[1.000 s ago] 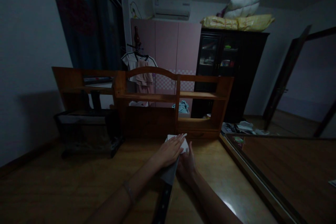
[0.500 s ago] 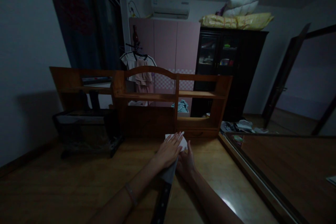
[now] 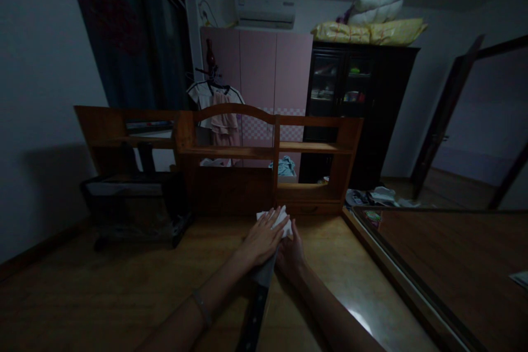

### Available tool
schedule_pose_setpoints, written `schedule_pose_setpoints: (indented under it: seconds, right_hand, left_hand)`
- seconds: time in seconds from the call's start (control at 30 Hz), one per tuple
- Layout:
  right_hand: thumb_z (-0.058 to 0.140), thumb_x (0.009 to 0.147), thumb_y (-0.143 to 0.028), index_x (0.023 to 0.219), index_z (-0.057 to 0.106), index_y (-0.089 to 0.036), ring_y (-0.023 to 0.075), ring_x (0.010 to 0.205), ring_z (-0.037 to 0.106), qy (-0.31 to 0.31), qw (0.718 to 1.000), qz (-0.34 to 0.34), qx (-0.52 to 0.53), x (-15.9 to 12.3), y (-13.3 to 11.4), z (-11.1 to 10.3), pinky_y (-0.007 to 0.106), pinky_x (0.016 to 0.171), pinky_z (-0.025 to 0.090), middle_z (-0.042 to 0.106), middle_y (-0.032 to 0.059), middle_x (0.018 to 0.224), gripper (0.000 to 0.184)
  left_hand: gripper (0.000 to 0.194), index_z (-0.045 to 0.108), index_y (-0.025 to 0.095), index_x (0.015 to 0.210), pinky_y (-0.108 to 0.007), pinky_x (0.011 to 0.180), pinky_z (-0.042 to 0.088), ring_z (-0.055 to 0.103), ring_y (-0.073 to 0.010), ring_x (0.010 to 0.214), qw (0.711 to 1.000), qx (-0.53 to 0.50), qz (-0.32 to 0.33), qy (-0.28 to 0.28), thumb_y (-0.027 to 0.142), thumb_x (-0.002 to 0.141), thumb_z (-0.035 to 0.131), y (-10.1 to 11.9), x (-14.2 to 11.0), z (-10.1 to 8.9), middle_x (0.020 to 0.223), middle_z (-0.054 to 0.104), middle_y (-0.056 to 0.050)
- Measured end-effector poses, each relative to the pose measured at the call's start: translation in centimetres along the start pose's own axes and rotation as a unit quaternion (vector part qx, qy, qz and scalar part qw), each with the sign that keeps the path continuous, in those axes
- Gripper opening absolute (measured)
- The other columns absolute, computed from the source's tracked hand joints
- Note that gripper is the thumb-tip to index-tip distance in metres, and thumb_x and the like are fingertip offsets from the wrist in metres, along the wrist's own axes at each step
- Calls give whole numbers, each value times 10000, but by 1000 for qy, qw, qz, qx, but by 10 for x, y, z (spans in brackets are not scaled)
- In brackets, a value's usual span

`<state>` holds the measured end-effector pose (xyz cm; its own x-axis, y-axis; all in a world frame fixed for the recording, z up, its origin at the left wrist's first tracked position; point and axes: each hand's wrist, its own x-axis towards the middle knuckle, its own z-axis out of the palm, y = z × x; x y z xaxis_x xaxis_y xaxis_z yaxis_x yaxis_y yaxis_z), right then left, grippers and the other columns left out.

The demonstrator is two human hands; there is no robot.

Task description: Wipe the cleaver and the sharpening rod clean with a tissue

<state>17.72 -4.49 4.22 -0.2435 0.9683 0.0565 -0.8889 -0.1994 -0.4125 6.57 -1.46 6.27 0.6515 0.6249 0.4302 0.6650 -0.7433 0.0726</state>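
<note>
Shelving of orange-brown wood (image 3: 231,151), with a curved rail over its middle section, serves as the landmark. In front of it, on the camera side, a knife with a broad grey blade and a black, studded handle (image 3: 254,313) lies over the glossy yellow-brown wooden surface (image 3: 165,297). Its handle points away from the shelving, and its far end goes under the hands near the foot of the middle upright.

The left hand (image 3: 263,237) lies palm down over a crumpled white cloth or tissue (image 3: 284,224) at the far part of the blade, its fingers stretched out and slightly spread, not curled round anything visible. The right hand (image 3: 291,256) is beside the blade, touching the white piece, with one digit raised along its edge; the other fingers are hidden, so whether they clamp the blade or the white piece cannot be told. A thin pale bracelet (image 3: 202,307) circles the left wrist.

In front of the shelving's left section stands a black-framed, box-shaped object (image 3: 132,206). Behind the shelving are a pink wardrobe (image 3: 258,69), pale hanging clothes (image 3: 225,115) and a black cabinet with glass doors (image 3: 381,99). Teal fabric (image 3: 284,165) shows through its right section.
</note>
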Motion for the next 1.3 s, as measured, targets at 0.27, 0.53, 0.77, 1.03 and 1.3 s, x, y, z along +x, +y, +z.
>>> schedule_pose_setpoints:
  seconds: [0.27,0.53,0.77,1.03,1.3]
  right_hand:
    - [447,860,-534,1141,601,-207,227,1158,550,-31,999,7,-17,-7,-1,10,415,923,459,632,73,1199,457]
    - [405,876,-522,1135,609,-213,215,1119,576,-39,999,-13,-26,-7,-3,17,416,938,450,672,63,1120,452]
    - [479,852,-488,1057,646,-189,199,938,658,-17,999,-19,-45,-12,-7,19,347,847,513,720,63,934,399]
    - [502,834,-510,1039,651,-203,180,701,677,-1,999,-17,-50,-15,-9,23,312,647,562,711,37,743,398]
    - [488,824,-566,1048,652,-248,206,817,674,-17,997,-37,-71,-13,-7,21,372,745,551,719,47,817,422]
  left_hand:
    - [483,144,365,1451,-496,1119,161,41,-269,1406,999,-17,-30,-3,416,977,225,-1,-2,0,1548,-18,1]
    - [494,128,380,1450,-513,1122,149,-15,-288,1403,1000,-19,-13,17,417,974,254,9,-10,-19,1543,-89,24]
    - [459,251,388,1422,-481,1130,176,29,-282,1405,999,6,-33,26,423,966,296,27,-32,-33,1545,-71,30]
    - [495,225,316,1444,-448,1125,222,136,-240,1399,999,16,-39,-6,439,966,266,16,-37,-22,1545,99,-21]
    - [534,181,255,1461,-442,1125,228,132,-250,1397,999,16,-34,-8,431,965,272,16,-39,-19,1541,105,-51]
